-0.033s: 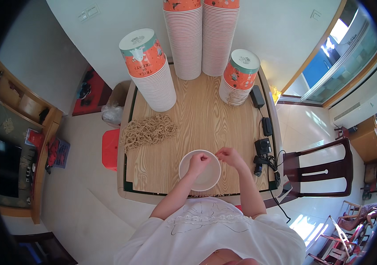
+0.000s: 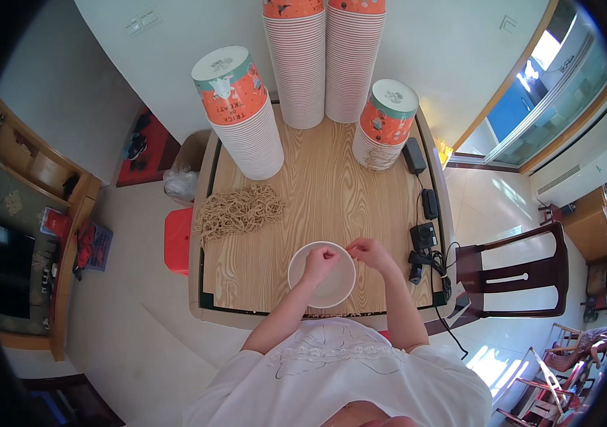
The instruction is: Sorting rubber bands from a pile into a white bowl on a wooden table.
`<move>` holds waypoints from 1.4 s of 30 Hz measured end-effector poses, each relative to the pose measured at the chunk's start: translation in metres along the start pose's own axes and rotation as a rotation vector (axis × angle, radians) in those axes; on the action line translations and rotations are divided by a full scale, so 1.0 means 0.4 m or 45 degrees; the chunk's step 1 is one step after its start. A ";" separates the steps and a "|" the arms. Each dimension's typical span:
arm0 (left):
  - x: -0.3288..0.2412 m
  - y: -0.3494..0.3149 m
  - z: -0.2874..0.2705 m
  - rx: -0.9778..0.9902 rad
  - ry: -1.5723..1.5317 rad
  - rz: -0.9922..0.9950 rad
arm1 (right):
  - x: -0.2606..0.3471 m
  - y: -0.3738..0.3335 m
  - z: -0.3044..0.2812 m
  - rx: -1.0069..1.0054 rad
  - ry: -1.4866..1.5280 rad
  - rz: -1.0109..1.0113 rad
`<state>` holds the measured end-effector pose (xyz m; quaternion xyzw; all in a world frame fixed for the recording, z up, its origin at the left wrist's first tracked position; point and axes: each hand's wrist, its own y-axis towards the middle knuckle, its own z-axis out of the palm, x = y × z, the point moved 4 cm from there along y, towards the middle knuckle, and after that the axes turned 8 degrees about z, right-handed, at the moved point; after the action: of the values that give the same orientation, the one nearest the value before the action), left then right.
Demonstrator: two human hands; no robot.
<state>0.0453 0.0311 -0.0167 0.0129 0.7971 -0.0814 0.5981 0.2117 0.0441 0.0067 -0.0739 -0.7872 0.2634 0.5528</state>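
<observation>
One white paper tub (image 2: 332,290), round, plain inside, mouth up, by the middle of the desk's (image 2: 310,199) near edge. My left hand (image 2: 323,262) curls over it, my right hand (image 2: 366,252) at its rim, fingers bunched; can't tell whether either pinches anything. Four stacks of upside-down tubs (image 2: 251,146) toward the far edge, orange prints, lettering on the leftmost. One tan rubber-band heap (image 2: 241,212), left edge.

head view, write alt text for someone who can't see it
A bare left hand is in or over a round, open white tub, the right hand by its far right rim. The brown wood-grain table also holds a tangled tan heap of thin loops, black corded electronics and stacks of nested orange-and-white paper tubs.
</observation>
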 end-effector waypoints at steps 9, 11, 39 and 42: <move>-0.021 -0.006 0.003 -0.003 0.058 0.040 | -0.003 0.006 0.020 0.137 0.011 -0.126; -0.054 -0.013 -0.004 0.001 0.131 0.078 | -0.009 0.009 0.018 0.115 -0.005 -0.105; -0.077 -0.003 -0.055 0.236 0.435 0.054 | 0.068 -0.008 0.042 -0.149 -0.307 -0.124; -0.017 0.021 -0.029 0.302 0.182 0.018 | 0.060 -0.008 0.047 -0.138 -0.233 -0.127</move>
<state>0.0371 0.0418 -0.0079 0.0951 0.8224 -0.1698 0.5346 0.1860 0.0448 0.0234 -0.0402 -0.8500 0.1984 0.4863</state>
